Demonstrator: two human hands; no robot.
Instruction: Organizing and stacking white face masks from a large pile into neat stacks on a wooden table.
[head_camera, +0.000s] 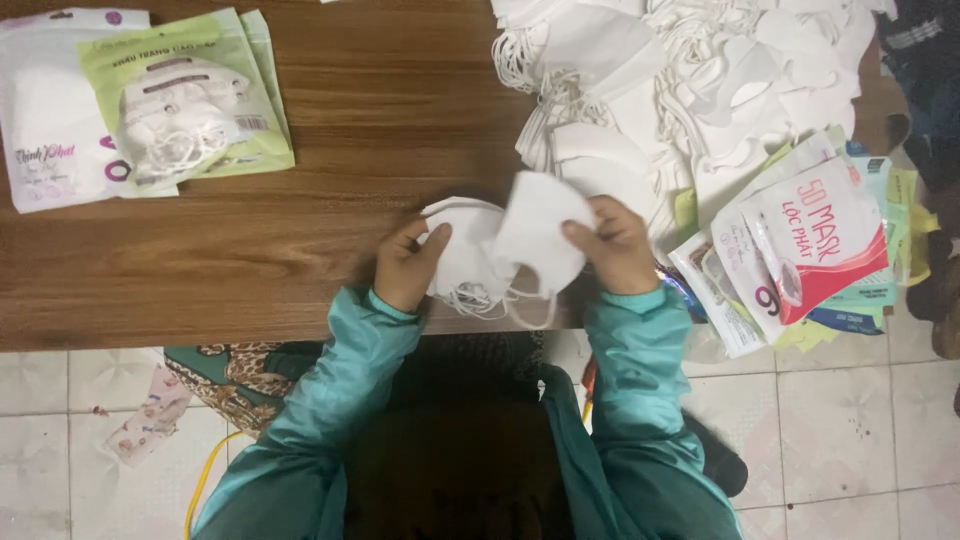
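Stack of white masks (500, 250): gripped between left hand (408, 265) and right hand (615, 245), both closed on it, at table (300, 200) edge.

Both arms in teal sleeves reach up from the bottom of the frame. The left hand (408, 262) and right hand (617, 243) sit close together in the middle, fingers curled in a tight grip.
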